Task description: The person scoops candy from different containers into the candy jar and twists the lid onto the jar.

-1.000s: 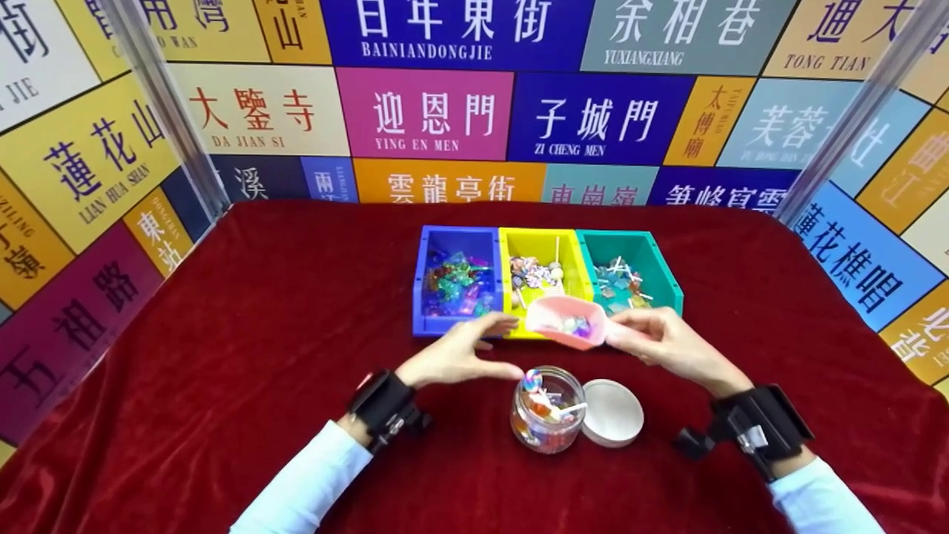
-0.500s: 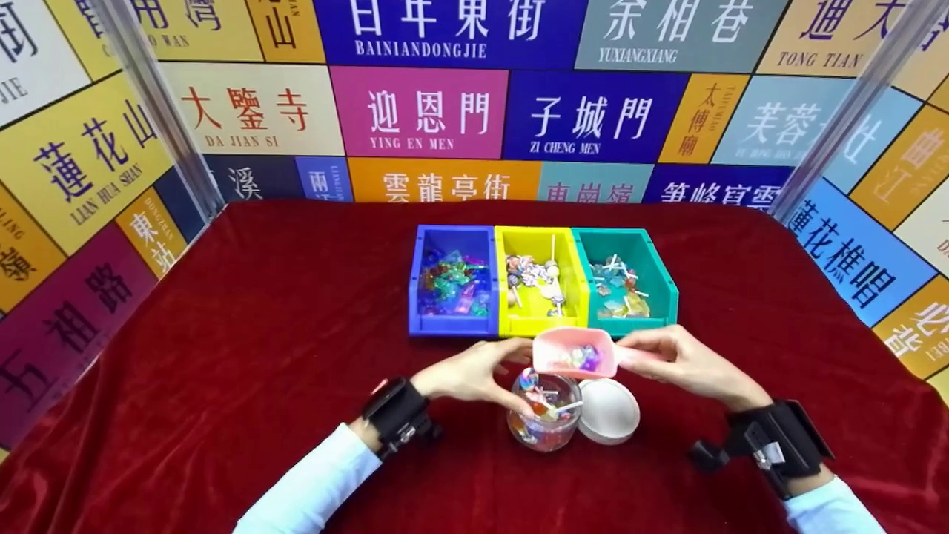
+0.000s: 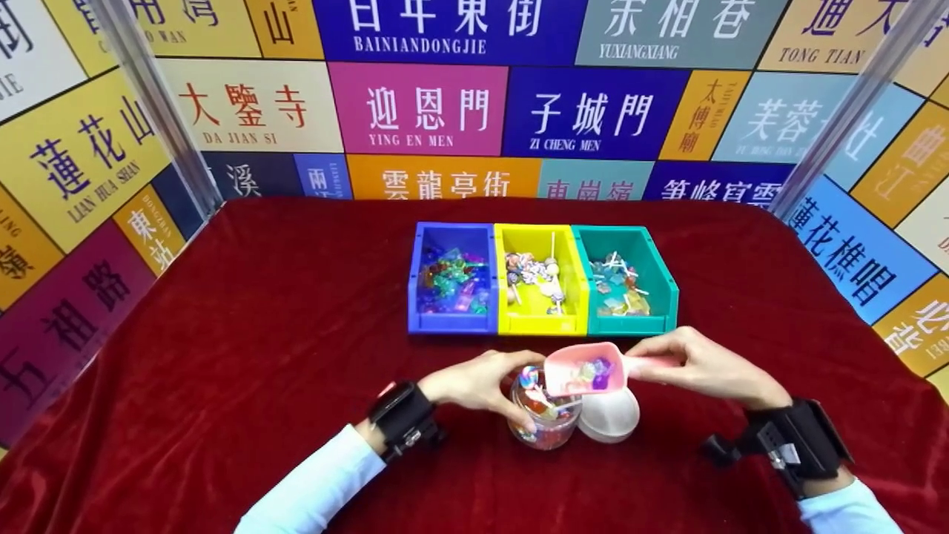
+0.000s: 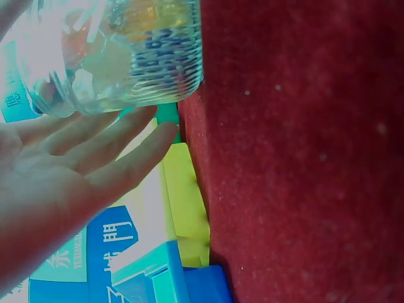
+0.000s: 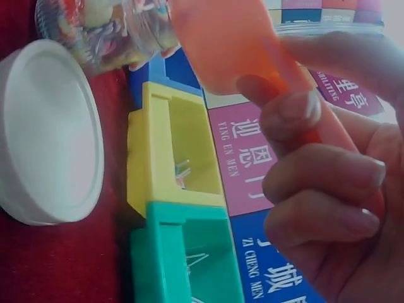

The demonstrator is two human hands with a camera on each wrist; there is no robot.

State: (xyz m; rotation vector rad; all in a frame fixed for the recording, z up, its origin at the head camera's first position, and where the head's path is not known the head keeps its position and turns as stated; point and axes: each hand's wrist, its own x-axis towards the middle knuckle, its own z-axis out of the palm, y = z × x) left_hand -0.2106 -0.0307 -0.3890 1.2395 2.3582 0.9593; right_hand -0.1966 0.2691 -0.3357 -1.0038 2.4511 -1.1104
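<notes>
My left hand (image 3: pixel 478 382) holds a clear glass jar (image 3: pixel 547 436), thumb at its near side and fingers round the far side. Inside the jar (image 4: pixel 120 63) are colourful candies, and a swirled lollipop (image 3: pixel 529 377) shows at the mouth. With curled fingers my right hand (image 3: pixel 704 367) grips the handle of a pink scoop (image 3: pixel 567 374). Purple and clear pieces (image 3: pixel 597 372) lie in the scoop, which is over the jar's right rim. In the right wrist view, the fingers (image 5: pixel 322 173) wrap the scoop's handle.
A white round lid (image 3: pixel 609 421) lies right of the jar, partly behind the scoop. Beyond stand a blue bin (image 3: pixel 452 325), a yellow bin (image 3: pixel 541 325) and a green bin (image 3: pixel 632 325) with candies, joined in a row on the red cloth (image 3: pixel 296 311).
My right hand has brought the scoop from in front of the yellow bin towards me, to the jar's rim. My left hand has come down from above the jar and taken hold of it.
</notes>
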